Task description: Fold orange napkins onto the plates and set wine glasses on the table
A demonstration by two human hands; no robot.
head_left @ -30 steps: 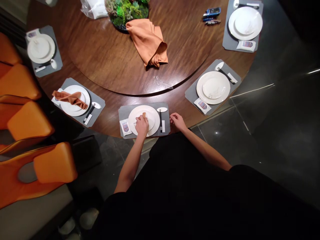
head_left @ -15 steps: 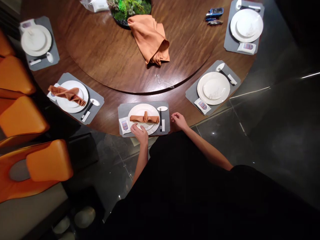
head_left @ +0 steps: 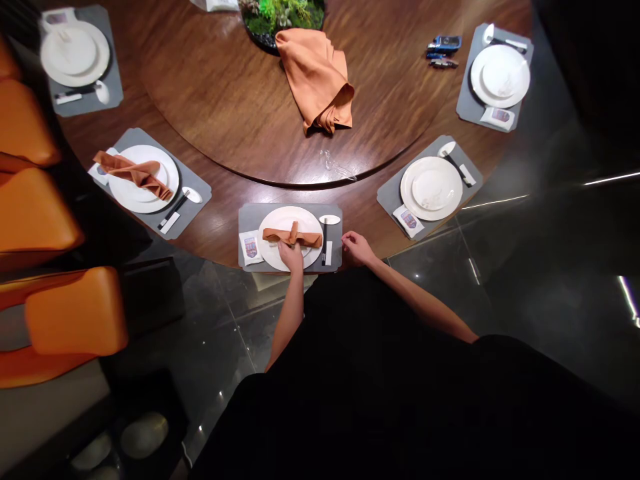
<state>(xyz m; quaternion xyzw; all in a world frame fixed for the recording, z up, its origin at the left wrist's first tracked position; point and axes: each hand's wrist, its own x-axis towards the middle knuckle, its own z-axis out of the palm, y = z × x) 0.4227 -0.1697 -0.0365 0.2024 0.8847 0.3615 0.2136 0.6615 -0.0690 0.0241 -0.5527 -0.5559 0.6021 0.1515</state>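
Note:
An orange cloth napkin, folded into a bow-like shape, lies across the stacked white plates in front of me. My left hand is at the napkin's lower middle, its fingers closed on the cloth, with the fingertips partly hidden. Beside the grey placemat, at its right edge, my right hand rests by the table with fingers curled and nothing visible in them. Black chopsticks and a white spoon lie right of the plates. A white wrapped packet is on their left.
Another folded napkin tops the place setting to my left. A loose orange cloth lies on the turntable by a green plant. Clear plastic wrap sits near the turntable's edge. Orange chairs stand at left.
My left hand has moved right and up from the plate's lower left rim to the napkin, its fingers closing there. My right hand stays by the placemat. The view has shifted slightly.

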